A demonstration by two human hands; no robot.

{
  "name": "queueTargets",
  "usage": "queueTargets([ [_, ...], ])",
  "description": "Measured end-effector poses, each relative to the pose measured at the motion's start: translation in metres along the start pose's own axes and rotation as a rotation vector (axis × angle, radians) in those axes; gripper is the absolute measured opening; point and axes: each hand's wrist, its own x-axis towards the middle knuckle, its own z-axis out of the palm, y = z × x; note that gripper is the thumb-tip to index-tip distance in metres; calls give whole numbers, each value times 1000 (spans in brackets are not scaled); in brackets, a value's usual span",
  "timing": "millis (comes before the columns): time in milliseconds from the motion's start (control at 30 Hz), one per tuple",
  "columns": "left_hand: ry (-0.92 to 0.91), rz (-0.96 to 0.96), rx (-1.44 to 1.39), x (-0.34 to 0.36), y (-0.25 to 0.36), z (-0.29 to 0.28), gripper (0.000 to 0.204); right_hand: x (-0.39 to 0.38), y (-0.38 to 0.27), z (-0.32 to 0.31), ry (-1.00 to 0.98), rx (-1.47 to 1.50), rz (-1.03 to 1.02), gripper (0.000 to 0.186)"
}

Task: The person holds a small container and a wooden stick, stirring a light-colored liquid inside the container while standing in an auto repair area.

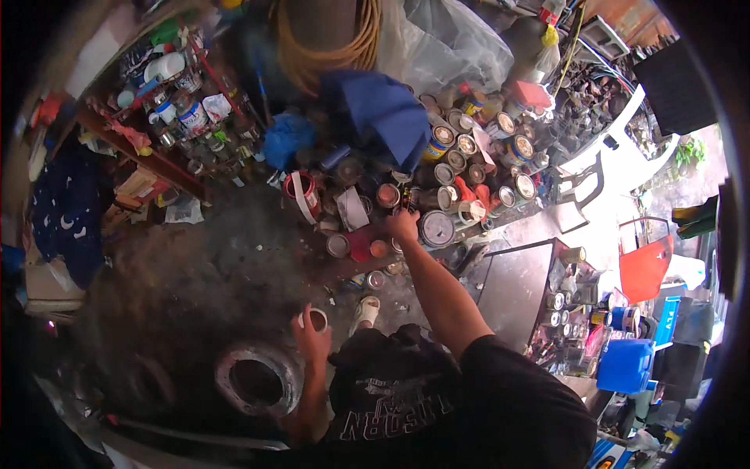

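My left hand (314,344) is wrapped round a small open can (318,319), held low over the floor on the left. Its rim faces up, and the contents are too dim to name. My right arm stretches forward to a crowded bench of paint cans, where my right hand (403,225) is closed at a narrow dark container (406,198) with yellow marks. What its fingertips grip is partly hidden. Close by on the right stands a wide lidded can (437,228). An orange-topped can (387,195) is just beyond the hand, and a red can (301,190) stands farther left.
A dark blue cloth (379,113) covers part of the bench's far side. A shelf (144,164) full of bottles is at far left. On the floor lies a worn ring, possibly a tyre (226,375). A blue jerrycan (625,365) and white chair (617,156) are right.
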Motion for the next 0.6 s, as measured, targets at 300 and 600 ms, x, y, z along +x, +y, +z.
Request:
queueTargets([
  [300,-59,33,52,21,-3,-12,90,43,68,-2,30,49,-533,37],
  [600,-118,273,-37,69,49,-2,88,-128,134,-52,-169,185,-317,37],
])
